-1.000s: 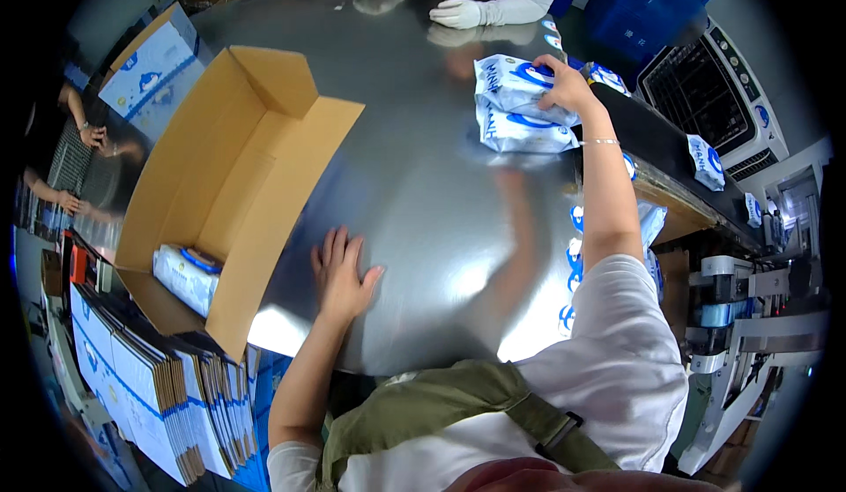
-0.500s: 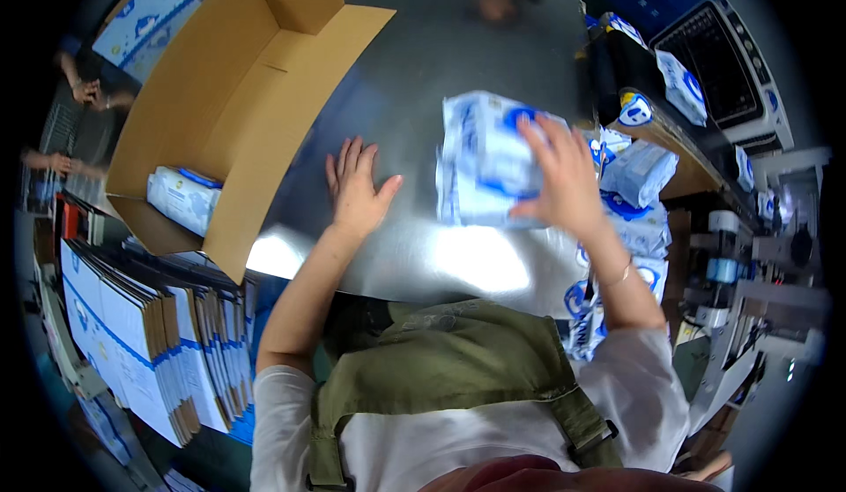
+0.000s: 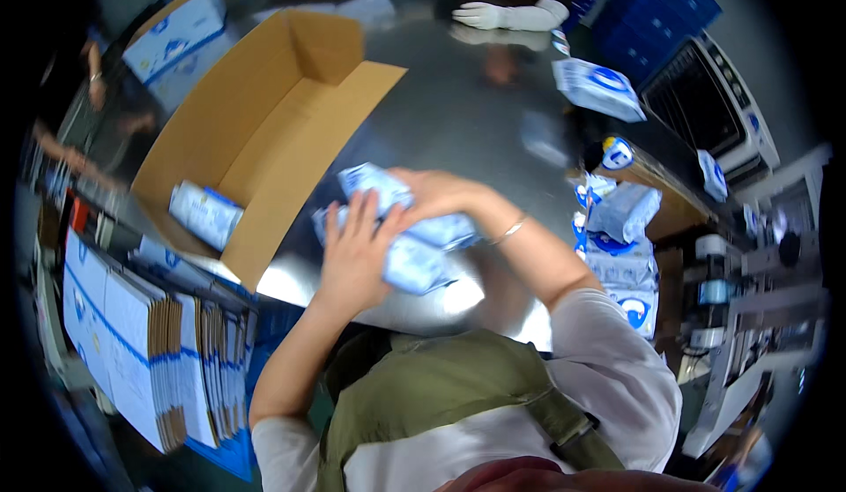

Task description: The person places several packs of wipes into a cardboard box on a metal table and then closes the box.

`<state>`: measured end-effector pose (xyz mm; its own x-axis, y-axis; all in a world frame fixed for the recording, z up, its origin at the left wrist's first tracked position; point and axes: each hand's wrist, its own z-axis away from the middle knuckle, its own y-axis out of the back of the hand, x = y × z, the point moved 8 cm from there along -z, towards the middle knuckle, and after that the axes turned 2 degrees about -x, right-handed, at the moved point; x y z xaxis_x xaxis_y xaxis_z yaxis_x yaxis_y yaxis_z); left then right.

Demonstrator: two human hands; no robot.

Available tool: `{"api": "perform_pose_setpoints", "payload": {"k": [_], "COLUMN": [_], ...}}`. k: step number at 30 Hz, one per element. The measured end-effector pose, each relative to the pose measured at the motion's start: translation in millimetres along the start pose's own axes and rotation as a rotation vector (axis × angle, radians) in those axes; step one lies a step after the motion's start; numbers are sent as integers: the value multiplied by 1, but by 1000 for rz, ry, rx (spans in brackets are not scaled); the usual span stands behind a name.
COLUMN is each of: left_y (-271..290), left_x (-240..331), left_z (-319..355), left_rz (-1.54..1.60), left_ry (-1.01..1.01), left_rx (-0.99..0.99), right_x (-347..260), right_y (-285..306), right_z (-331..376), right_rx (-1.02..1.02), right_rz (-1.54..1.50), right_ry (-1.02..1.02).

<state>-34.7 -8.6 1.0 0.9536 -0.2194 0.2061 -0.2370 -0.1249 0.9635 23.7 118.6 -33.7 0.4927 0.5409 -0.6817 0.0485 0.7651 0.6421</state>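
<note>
Several soft white-and-blue wipes packs (image 3: 416,265) are bunched together over the metal table in front of me, blurred by motion. My left hand (image 3: 357,249) presses against their left side with its fingers extended over them. From above and the right, my right hand (image 3: 434,196) grips the same packs, its fingertips partly hidden. Just left of my hands stands an open cardboard box (image 3: 264,126) on its side, its long opening towards me. One more wipes pack (image 3: 205,216) sits inside the box at its near end.
At my right, a pile of wipes packs (image 3: 624,267) lies beside a dark conveyor (image 3: 652,139) carrying another wipes pack (image 3: 599,89). Folded cartons (image 3: 132,333) stand stacked at the lower left. Across the table rests a co-worker's white-gloved hand (image 3: 480,16).
My right hand has brought the packs leftward across the table. My left hand has come off the tabletop onto them. A co-worker's gloved arms now show at the far side.
</note>
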Motion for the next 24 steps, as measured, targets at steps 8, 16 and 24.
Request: {"api": "perform_pose_setpoints", "payload": {"k": [8,16,24], "left_y": [27,-20,-9], "left_x": [-3,0,8], "left_z": [13,-67,-72], "left_rz": [130,44,97], "left_ry": [45,7,-4], "left_rx": [-183,-155,-17], "right_x": [90,150,312], "right_y": [16,122,299], "right_z": [17,156,410], "right_rx": [574,1029,1205], "right_rz": [-99,389,890], "right_ry": [-44,-110,-928]}}
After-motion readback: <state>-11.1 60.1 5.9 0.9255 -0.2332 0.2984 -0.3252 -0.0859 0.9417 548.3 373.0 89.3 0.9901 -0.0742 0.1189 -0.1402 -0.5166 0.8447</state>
